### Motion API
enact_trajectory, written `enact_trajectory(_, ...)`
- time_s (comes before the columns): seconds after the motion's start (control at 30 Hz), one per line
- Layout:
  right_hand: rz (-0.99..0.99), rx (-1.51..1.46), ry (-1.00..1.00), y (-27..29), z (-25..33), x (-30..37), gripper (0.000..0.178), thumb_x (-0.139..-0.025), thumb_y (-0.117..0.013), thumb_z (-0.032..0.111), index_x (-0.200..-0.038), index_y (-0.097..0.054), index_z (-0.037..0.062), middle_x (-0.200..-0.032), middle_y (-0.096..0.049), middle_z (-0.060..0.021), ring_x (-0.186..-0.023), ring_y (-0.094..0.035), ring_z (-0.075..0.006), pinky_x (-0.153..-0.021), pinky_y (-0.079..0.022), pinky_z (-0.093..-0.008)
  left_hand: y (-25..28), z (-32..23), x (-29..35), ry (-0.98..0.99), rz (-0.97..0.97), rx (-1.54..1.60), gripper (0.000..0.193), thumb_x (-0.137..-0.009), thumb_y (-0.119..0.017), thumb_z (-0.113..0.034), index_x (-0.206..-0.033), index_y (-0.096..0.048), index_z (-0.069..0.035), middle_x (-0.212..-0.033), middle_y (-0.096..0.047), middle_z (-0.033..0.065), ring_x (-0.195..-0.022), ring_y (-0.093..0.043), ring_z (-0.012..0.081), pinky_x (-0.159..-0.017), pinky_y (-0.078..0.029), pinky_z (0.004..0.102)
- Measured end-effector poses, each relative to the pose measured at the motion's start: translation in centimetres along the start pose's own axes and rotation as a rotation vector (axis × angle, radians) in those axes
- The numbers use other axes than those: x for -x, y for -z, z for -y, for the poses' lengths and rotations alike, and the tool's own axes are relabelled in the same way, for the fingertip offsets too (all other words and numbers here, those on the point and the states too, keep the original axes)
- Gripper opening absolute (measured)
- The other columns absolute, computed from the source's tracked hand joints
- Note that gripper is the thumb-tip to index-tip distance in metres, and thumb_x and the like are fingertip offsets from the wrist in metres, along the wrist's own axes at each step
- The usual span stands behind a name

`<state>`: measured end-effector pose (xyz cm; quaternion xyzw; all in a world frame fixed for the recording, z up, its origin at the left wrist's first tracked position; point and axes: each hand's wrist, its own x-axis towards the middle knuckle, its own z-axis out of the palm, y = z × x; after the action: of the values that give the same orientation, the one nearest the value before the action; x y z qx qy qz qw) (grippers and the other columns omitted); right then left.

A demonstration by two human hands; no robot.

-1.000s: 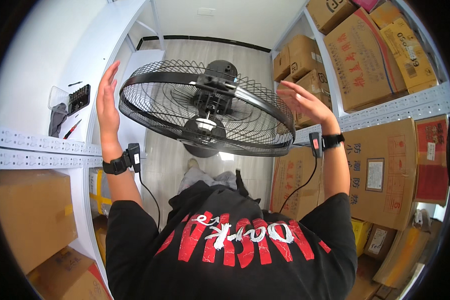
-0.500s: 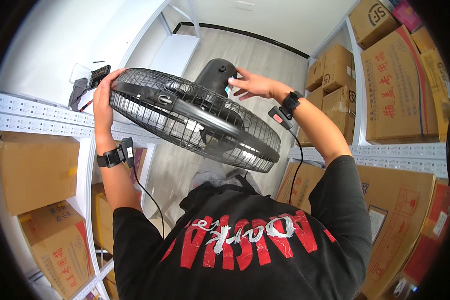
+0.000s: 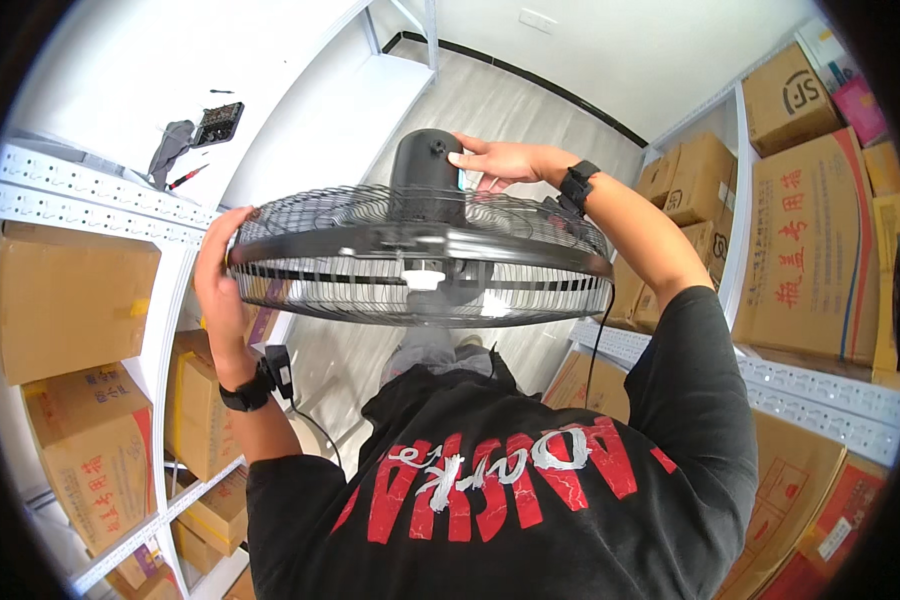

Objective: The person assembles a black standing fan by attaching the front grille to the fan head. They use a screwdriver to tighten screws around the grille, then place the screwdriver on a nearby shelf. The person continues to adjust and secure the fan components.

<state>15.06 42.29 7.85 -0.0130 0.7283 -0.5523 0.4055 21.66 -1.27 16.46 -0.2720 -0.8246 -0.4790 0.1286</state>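
A black electric fan head (image 3: 425, 240) with a round wire cage is held up before my chest, its cage nearly edge-on to me. My left hand (image 3: 222, 285) grips the cage's left rim. At the back, my right hand (image 3: 510, 165) holds the dark motor housing (image 3: 428, 160), thumb on its side and the other fingers partly hidden. A white part (image 3: 423, 277) shows through the bars at the cage's centre. Both wrists wear black straps; a cable hangs from each.
On the white shelf top at left lie a grey cloth-like item (image 3: 170, 150), a dark case of small bits (image 3: 220, 123) and a red-and-black screwdriver (image 3: 185, 178). Cardboard boxes (image 3: 805, 250) fill metal racks on both sides. Pale floor (image 3: 490, 100) runs between them.
The fan has turned from a slant to nearly level, its right end rising. My left hand has dropped slightly, and my right hand now lies closer against the motor housing.
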Motion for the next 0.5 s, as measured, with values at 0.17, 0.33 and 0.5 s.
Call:
enact_trajectory(0.17, 0.027, 0.202, -0.046, 4.7, 1.0, 1.1, 0.085, -0.104, -0.053, 0.057, -0.167, -0.007, 0.024, -0.157, -0.044, -0.016, -0.09, -0.069, -0.017, -0.088, -0.06, -0.0313, -1.0, -1.8, -0.1, -0.042, 0.024, -0.06, 0.1, -0.092, -0.039, -0.084, -0.128, -0.064, 0.006, -0.125, -0.067, 0.0191, -0.12, -0.063, 0.0331, -0.106, -0.044, 0.0426)
enact_trajectory(0.33, -0.132, 0.356, 0.138, 6.7, 3.6, 10.8, 0.073, -0.104, -0.049, 0.06, -0.162, -0.035, 0.019, -0.153, -0.052, -0.0114, -0.111, -0.066, -0.0229, -0.097, -0.055, -0.0367, -1.1, -3.0, 0.7, 0.003, -0.022, -0.025, 0.096, -0.092, -0.046, -0.081, -0.129, -0.064, 0.006, -0.127, -0.066, 0.0194, -0.119, -0.064, 0.0322, -0.105, -0.046, 0.0414)
enact_trajectory(0.5, -0.172, 0.365, 0.383, 1.3, 4.0, 22.1, 0.109, -0.082, -0.061, 0.083, -0.161, -0.036, 0.0124, -0.156, -0.048, -0.0116, -0.126, -0.059, -0.0282, -0.105, -0.048, -0.0454, -1.4, -2.2, 1.2, -0.064, -0.039, 0.004, 0.075, -0.098, -0.053, -0.063, -0.13, -0.063, 0.004, -0.127, -0.067, 0.0188, -0.118, -0.065, 0.0307, -0.103, -0.047, 0.0399)
